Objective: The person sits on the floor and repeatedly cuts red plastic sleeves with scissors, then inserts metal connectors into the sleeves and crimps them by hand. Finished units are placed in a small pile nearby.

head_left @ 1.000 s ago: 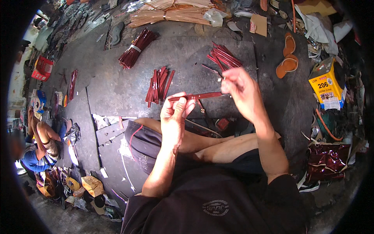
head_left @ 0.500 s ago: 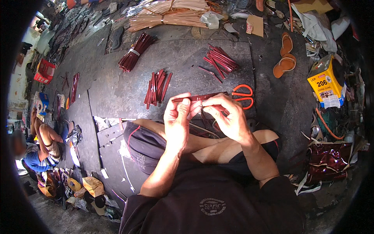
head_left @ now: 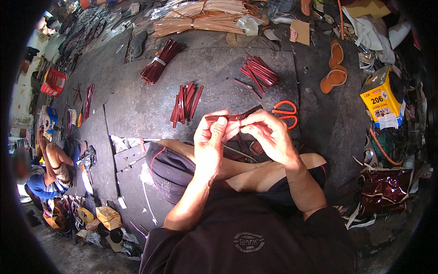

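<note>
A short, glossy dark red strip [head_left: 254, 110] is held above my crossed legs. The thumb and fingers of my left hand [head_left: 211, 137] pinch its left part. My right hand [head_left: 273, 134] is closed on the strip further right, and one end sticks up past its fingers. Where the fingertips meet, a fold or loop is too small to make out. Beyond my left hand lies a loose pile of dark red strips [head_left: 185, 104]. Scissors with orange handles [head_left: 286, 113] lie just right of my right hand, their blades hidden.
A tied bundle of dark red strips [head_left: 157, 64] and another pile [head_left: 262, 72] lie further off. Pale stick bundles [head_left: 196, 27] stand at the back. Sandals [head_left: 334, 77], a yellow box [head_left: 382, 100] and a dark red bag [head_left: 385, 189] are at right. A person [head_left: 45, 176] sits at left.
The strip's right end has tilted upward, and my right fingers have shifted along it. A dark piece hanging below the right fingers earlier no longer shows. My left hand keeps its pinch.
</note>
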### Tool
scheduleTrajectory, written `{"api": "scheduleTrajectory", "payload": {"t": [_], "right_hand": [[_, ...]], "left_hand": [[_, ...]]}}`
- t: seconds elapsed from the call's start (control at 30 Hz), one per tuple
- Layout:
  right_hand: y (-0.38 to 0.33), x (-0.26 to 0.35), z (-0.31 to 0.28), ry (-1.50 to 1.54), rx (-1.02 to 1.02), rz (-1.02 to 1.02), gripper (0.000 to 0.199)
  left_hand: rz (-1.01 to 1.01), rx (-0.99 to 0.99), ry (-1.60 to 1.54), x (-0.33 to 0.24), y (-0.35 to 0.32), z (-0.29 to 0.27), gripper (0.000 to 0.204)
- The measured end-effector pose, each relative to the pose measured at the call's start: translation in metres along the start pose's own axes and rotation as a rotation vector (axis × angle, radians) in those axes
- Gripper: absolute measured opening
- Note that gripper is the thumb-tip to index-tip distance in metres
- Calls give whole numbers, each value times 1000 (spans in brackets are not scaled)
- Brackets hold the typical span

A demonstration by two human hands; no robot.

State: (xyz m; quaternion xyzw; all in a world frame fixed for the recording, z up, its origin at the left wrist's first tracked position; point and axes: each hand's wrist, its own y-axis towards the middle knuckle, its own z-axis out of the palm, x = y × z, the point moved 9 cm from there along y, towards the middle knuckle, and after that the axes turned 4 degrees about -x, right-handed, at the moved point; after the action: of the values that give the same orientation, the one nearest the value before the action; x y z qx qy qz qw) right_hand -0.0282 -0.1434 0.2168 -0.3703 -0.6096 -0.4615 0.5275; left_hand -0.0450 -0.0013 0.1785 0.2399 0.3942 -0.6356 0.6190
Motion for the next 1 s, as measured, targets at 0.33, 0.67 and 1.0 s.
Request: {"api": "scheduleTrajectory", "payload": {"t": [0.33, 0.67, 1.0], "right_hand": [[-4, -5, 0, 190, 20, 85, 14], [-2, 8, -22, 258, -96, 9, 13], [-8, 3, 4, 175, -16, 52, 14]], "left_hand": [[-223, -9, -279, 13, 1, -3, 30], [72, -130, -8, -16, -1, -9, 21], [104, -87, 134, -18, -8, 7, 21]]}}
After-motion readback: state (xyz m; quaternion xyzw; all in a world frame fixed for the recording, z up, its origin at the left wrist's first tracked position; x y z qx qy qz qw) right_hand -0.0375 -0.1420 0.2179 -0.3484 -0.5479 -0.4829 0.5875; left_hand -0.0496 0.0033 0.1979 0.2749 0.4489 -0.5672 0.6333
